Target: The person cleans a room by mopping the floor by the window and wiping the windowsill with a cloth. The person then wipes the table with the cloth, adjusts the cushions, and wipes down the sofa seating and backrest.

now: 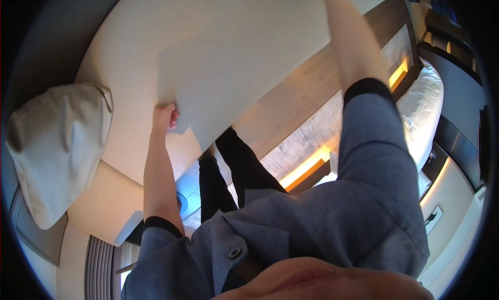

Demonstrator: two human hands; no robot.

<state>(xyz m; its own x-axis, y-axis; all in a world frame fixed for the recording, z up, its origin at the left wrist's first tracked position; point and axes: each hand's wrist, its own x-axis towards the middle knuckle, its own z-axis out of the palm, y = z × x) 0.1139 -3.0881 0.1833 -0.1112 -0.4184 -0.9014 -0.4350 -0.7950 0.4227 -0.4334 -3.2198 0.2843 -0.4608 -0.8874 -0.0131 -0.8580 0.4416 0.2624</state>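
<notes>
My left hand (166, 117) is closed in a fist on a broad, smooth beige padded surface (234, 45). Nothing shows sticking out of its fingers. Across the upper right stretches my right forearm (356, 45), slightly blurred, over the far part of that surface. My right hand lies past the top edge of the frame, so its fingers and anything in them are hidden. A large beige cushion (60, 149) rests to the left of my left hand.
A wooden panel (296, 87) runs along the surface's right side, with a lit strip (312, 167) below it. At the right lies a white pillow (423, 107). A dark upright panel (57, 35) borders the upper left. My black-trousered legs (249, 165) stand close to the near edge.
</notes>
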